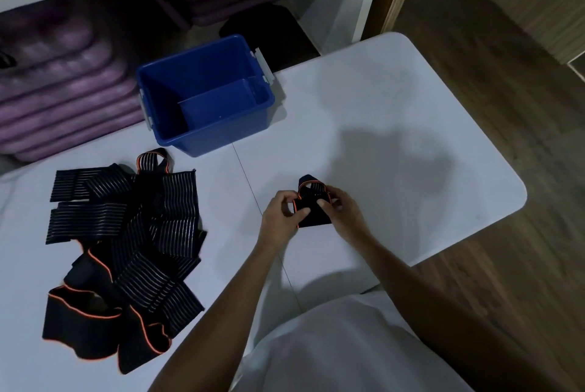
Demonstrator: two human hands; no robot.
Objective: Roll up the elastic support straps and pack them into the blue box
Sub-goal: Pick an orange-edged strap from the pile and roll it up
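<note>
Your left hand and right hand both pinch one small black strap edged in orange, partly rolled, just above the white worktop. To the left, well apart, lies a loose pile of striped straps. The blue box stands at the far side, open and empty, grey latches on its ends. No lettering is legible. Purple mats are stacked beyond.

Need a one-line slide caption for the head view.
Both hands roll a strap on the table; box empty, pile waiting.
</note>
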